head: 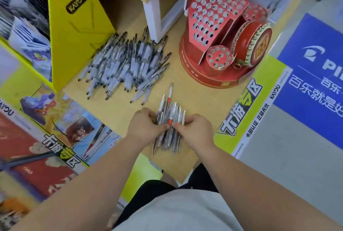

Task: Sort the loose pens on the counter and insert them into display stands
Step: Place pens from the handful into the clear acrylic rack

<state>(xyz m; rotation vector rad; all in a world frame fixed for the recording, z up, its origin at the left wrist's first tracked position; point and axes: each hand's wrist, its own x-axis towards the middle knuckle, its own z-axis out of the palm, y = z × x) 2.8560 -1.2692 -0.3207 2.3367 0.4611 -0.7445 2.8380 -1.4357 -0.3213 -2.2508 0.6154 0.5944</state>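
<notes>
Gripping a small bundle of pens from both sides, left hand and right hand with fingers curled round it, near the front edge of the desk. Could fan out and spill if squeezed unevenly, rolling off the edge or into the larger pile behind

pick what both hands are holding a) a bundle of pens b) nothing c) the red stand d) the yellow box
a: the left hand and right hand grip a bundle of pens from either side, well clear of the red stand.
</notes>
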